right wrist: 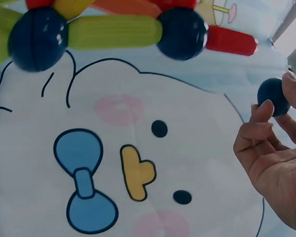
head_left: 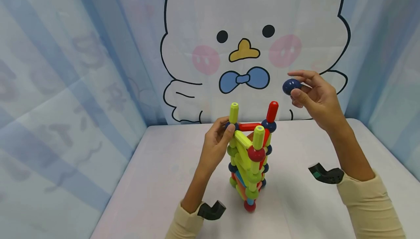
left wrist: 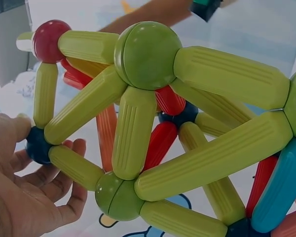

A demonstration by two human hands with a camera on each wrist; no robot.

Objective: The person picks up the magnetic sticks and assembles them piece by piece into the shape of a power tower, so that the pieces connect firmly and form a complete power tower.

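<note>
A tall tower of magnetic sticks and balls (head_left: 242, 157) stands upright on the table, mostly yellow-green with red, orange and blue parts. Three sticks point up from its top: a yellow-green stick (head_left: 234, 112) at left, a red stick (head_left: 272, 111) at right and another yellow-green stick (head_left: 258, 138) nearest me. My left hand (head_left: 214, 145) pinches the dark blue ball (left wrist: 38, 145) at the tower's upper left corner. Raised to the right of the tower, my right hand (head_left: 317, 98) holds a loose dark blue ball (head_left: 290, 86) between thumb and fingers, apart from the red stick.
The white table (head_left: 164, 166) spreads around the tower's base. Behind it hangs a curtain (head_left: 197, 16) printed with a large cartoon bird, and pale blue curtain continues along both sides. Dark wrist devices (head_left: 211, 210) sit at both sleeve cuffs.
</note>
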